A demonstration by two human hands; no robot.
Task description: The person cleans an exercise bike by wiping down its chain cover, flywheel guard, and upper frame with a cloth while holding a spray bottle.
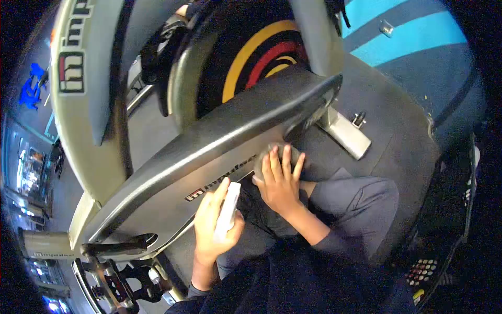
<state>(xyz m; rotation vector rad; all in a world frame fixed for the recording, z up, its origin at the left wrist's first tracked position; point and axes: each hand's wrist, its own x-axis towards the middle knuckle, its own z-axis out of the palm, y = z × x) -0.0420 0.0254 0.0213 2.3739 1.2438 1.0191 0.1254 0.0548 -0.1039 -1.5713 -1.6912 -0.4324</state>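
Observation:
My left hand [215, 222] is wrapped round a white, slab-like object [228, 208], held upright in front of the grey side cover of an exercise bike [172, 180]. To its right, my right hand [281, 180] lies with fingers spread over a greyish cloth or pad [267, 155], which it presses against the lower edge of the cover. The cover carries a dark "impulse" print, partly hidden by the cloth. Both hands are close together but apart.
A crank and pedal [117, 282] stick out at the lower left. The bike's pale frame post [78, 136] rises at the left. A metal foot [348, 137] rests on the dark floor. My bent leg [361, 201] is at the right, with a dark bag-like object [444, 209] beyond.

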